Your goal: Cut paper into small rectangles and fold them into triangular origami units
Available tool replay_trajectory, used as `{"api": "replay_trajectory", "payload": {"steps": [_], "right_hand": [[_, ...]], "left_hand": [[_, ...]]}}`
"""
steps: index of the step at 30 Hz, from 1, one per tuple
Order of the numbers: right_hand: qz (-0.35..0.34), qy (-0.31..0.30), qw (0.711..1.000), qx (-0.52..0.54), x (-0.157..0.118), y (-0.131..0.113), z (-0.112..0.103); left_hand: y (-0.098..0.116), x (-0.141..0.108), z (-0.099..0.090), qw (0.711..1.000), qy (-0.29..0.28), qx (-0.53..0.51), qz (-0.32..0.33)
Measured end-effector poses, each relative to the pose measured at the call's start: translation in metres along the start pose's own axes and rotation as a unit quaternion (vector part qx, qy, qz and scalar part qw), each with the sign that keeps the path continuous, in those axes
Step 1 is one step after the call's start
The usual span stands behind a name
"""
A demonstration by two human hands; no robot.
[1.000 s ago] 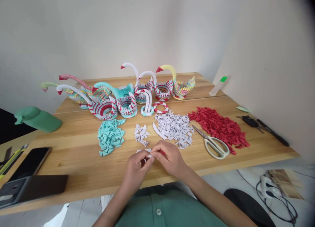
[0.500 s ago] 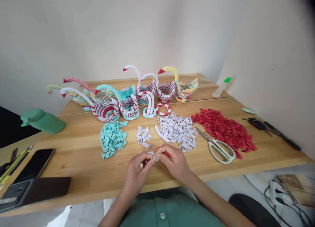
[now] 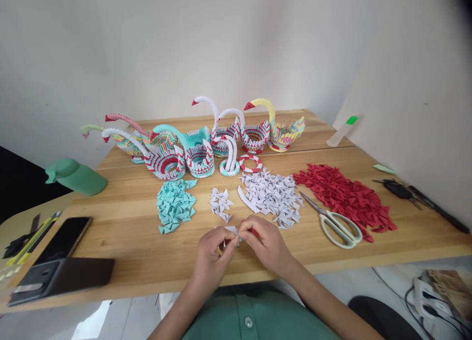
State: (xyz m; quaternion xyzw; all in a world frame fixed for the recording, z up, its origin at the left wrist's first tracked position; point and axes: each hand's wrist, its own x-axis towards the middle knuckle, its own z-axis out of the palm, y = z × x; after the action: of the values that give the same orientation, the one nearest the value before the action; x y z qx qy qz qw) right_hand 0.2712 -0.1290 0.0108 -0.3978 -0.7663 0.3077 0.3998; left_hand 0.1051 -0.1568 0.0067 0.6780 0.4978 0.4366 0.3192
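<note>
My left hand [image 3: 213, 254] and right hand [image 3: 266, 241] meet at the near edge of the bench [image 3: 121, 231], just in front of my body. Between them I hold a small white folded paper piece [image 3: 232, 231]; its long axis runs roughly left to right, and which way its tip points cannot be told, since my fingers cover most of it. Left-hand fingers are closed to a pinch on the piece's left end. Right-hand fingers are likewise pinched on its right end, with a bit of red paper showing under them.

Layout on the bench, left to right:
- A green cap [image 3: 75, 176] at the far left edge.
- A dark phone [image 3: 64, 239] lying flat, near a black case [image 3: 61, 278].
- A loose pile of teal pieces [image 3: 175, 204].
- A small cluster of white pieces [image 3: 220, 203], just beyond my hands.
- A larger pile of white pieces [image 3: 271, 192].
- Scissors [image 3: 335, 222], blades pointing away and left, between the white pile and a pile of red pieces [image 3: 346, 195].

Behind the piles stands a row of modular paper swans [image 3: 195, 143]; their basket-shaped bodies appear hollow.
</note>
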Motion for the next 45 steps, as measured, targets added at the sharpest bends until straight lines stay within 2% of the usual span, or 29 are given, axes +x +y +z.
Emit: {"api": "replay_trajectory", "payload": {"steps": [4, 7, 15, 20, 28, 36, 40, 45], "right_hand": [[0.006, -0.015, 1.0, 0.009, 0.0, 0.001, -0.001], [-0.001, -0.025, 1.0, 0.018, 0.001, -0.001, -0.001], [-0.026, -0.005, 1.0, 0.012, 0.0, -0.003, 0.001], [0.001, 0.008, 0.999, 0.043, -0.001, -0.001, 0.003], [0.039, -0.015, 0.998, 0.046, 0.001, -0.002, -0.001], [0.022, -0.005, 1.0, 0.012, -0.001, -0.005, 0.0], [0.043, -0.014, 0.998, 0.039, -0.002, -0.003, 0.0], [0.09, -0.059, 0.991, 0.077, -0.004, -0.002, 0.003]], "left_hand": [[-0.001, -0.001, -0.001, 1.0, 0.006, 0.016, 0.011], [-0.004, -0.002, 0.001, 1.0, -0.004, 0.015, -0.004], [-0.004, -0.002, 0.002, 1.0, -0.026, 0.0, 0.01], [-0.003, -0.002, 0.002, 0.999, -0.035, -0.036, -0.015], [-0.011, -0.004, 0.003, 0.989, -0.005, -0.117, -0.086], [-0.01, -0.006, 0.002, 0.982, -0.004, -0.155, -0.104], [-0.01, -0.006, 0.0, 0.981, 0.018, -0.169, -0.097], [-0.01, -0.006, -0.002, 0.973, 0.036, -0.21, -0.091]]}}
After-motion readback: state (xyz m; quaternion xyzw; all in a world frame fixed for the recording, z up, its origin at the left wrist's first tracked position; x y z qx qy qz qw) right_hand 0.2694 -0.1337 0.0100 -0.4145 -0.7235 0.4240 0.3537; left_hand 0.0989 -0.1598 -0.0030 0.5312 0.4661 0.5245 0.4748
